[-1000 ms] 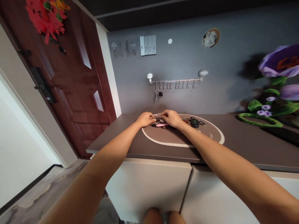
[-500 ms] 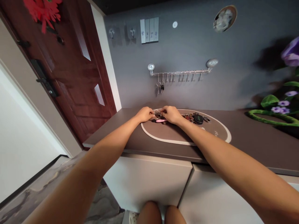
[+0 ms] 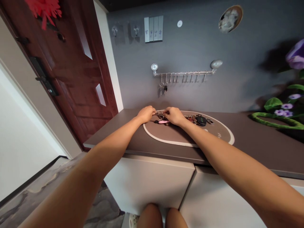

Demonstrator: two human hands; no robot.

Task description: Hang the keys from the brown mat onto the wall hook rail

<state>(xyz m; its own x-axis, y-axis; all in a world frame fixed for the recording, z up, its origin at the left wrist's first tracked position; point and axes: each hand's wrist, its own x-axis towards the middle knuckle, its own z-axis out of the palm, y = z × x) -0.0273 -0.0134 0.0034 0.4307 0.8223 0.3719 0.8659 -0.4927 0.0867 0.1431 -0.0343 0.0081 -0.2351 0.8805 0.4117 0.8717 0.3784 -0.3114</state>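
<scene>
My left hand [image 3: 146, 114] is closed in a pinch on a bunch of keys [image 3: 159, 114] at the left side of the oval mat [image 3: 180, 136]. Facing it, my right hand [image 3: 174, 116] bends down over the same bunch, its fingertips pinched together; what they grip is too small to make out. A pink strap [image 3: 163, 122] lies just below the keys, partly under my right hand. To the right of that hand, more keys, a round black fob [image 3: 201, 120] and a small metallic piece [image 3: 210, 121] rest on the mat.
A clear hook rail [image 3: 184, 73] is fixed to the grey wall, with two sets of keys [image 3: 163, 88] on its left hooks. Artificial purple flowers [image 3: 282, 112] stand at right. A brown door [image 3: 78, 82] is at left, white cabinet doors [image 3: 152, 183] below the countertop [image 3: 261, 145].
My left hand has shifted slightly up and left, and the keys by its fingertips have moved a little. My right hand stays almost in place. The view tilts slightly.
</scene>
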